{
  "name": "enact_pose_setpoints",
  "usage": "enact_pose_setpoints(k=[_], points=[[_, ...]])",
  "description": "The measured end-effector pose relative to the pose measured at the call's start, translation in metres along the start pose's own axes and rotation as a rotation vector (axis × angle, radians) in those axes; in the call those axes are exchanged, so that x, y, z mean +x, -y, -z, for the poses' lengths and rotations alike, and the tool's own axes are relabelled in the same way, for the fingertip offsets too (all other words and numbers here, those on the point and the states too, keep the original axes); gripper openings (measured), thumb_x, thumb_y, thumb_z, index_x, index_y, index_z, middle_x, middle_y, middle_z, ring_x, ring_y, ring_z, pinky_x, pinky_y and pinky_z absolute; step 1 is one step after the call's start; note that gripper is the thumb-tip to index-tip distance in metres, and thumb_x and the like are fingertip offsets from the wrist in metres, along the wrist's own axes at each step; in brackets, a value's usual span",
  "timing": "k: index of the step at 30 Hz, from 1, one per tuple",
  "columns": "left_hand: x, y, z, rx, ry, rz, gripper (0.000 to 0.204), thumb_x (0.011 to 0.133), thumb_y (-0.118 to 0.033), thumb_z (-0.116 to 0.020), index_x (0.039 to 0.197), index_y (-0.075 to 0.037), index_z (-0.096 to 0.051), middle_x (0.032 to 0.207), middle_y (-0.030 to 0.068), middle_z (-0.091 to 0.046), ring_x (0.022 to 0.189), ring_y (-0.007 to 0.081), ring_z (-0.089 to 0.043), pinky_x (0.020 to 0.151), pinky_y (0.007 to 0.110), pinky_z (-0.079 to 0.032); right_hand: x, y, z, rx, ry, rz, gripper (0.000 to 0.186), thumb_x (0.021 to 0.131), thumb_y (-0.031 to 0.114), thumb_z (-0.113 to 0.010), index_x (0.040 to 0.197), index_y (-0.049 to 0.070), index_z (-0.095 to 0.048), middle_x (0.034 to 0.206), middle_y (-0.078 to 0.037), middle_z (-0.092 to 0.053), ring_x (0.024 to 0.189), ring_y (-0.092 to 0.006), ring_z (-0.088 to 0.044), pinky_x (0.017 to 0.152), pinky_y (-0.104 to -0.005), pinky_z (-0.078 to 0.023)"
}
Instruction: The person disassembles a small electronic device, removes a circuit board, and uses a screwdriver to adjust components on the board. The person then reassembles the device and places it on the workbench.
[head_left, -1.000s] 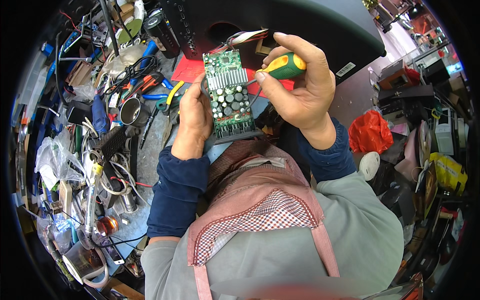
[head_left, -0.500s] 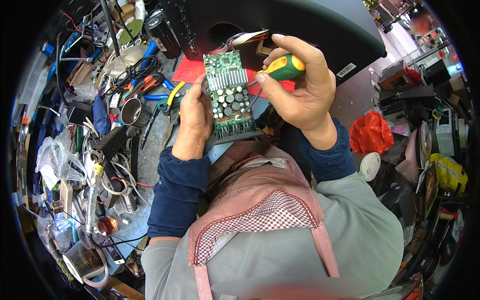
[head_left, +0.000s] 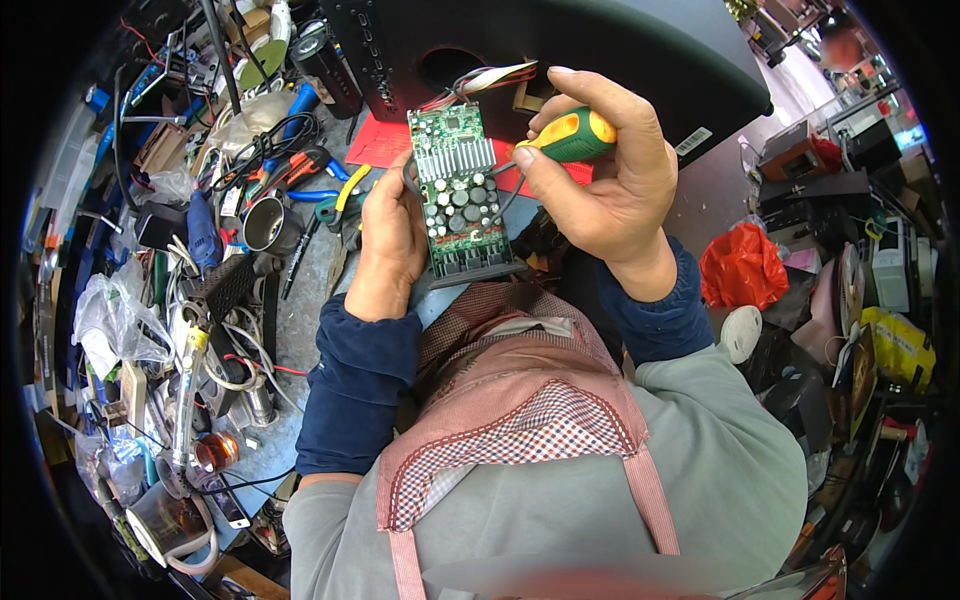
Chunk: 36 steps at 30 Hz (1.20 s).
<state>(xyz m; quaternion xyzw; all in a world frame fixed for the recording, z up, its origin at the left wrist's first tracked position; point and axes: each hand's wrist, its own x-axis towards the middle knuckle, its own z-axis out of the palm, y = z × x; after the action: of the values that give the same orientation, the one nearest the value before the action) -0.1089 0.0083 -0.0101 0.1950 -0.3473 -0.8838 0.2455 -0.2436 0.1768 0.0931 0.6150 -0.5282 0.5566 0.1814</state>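
A green circuit board [head_left: 452,128] with a silver heatsink, several round capacitors and a row of sockets along its near edge tilts up in front of me. My left hand [head_left: 390,225] grips it by its left side, fingers partly hidden behind it. My right hand [head_left: 610,180] pinches a screwdriver [head_left: 572,134] with a yellow and green handle, just right of the board. The tool's shaft points back toward the board, but I cannot make out where its tip rests. Wires [head_left: 500,75] run from the board's far end toward the large black casing [head_left: 600,50].
Pliers [head_left: 305,165], a metal cup [head_left: 265,222], a marker pen [head_left: 298,258] and tangled cables crowd the bench on the left. A red sheet [head_left: 375,142] lies beyond the board. To the right are a red plastic bag [head_left: 743,266] and piled boxes.
My right hand and the screwdriver have shifted slightly to the right. The left hand and the board stay almost where they were.
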Motion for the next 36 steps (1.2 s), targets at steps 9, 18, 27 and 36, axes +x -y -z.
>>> enact_pose_setpoints(k=[9,18,27,36], points=[[0.005,0.004,0.013,0.003,0.011,0.02,0.047,0.108,-0.019,-0.04,0.143,0.003,-0.06,0.132,0.015,-0.074,0.117,0.0248,-0.073,0.103,0.04,-0.059,0.011,0.011,0.008,0.023,0.004,0.052,0.065,0.08,-0.013,-0.081,0.14,-0.007,-0.057,0.104,-0.014,-0.074,0.089,-0.0157,-0.073,0.08,-0.0275,-0.06],[0.002,-0.001,0.003,-0.04,0.067,0.01,0.045,0.11,-0.027,-0.042,0.139,0.001,-0.063,0.123,0.0147,-0.076,0.106,0.0247,-0.077,0.093,0.041,-0.064,0.049,0.029,-0.017,0.149,-0.001,0.123,0.06,0.078,-0.011,-0.082,0.135,-0.009,-0.062,0.111,-0.015,-0.075,0.089,-0.015,-0.073,0.08,-0.0264,-0.06],[0.007,0.002,-0.005,-0.057,0.007,-0.061,0.034,0.102,-0.017,-0.047,0.121,-0.003,-0.071,0.109,0.0106,-0.078,0.093,0.0201,-0.076,0.081,0.036,-0.061,0.109,0.039,-0.109,0.315,0.182,0.231,0.057,0.08,-0.011,-0.079,0.135,-0.008,-0.065,0.107,-0.013,-0.072,0.088,-0.0134,-0.07,0.078,-0.0282,-0.056],[0.005,0.004,0.006,-0.04,0.146,-0.068,0.047,0.113,-0.043,-0.054,0.142,-0.006,-0.059,0.131,0.0083,-0.069,0.116,0.0185,-0.069,0.096,0.037,-0.057,0.085,0.019,-0.106,0.274,0.103,0.288,0.063,0.079,-0.01,-0.08,0.139,-0.011,-0.058,0.115,-0.014,-0.067,0.091,-0.014,-0.07,0.079,-0.0268,-0.056]])
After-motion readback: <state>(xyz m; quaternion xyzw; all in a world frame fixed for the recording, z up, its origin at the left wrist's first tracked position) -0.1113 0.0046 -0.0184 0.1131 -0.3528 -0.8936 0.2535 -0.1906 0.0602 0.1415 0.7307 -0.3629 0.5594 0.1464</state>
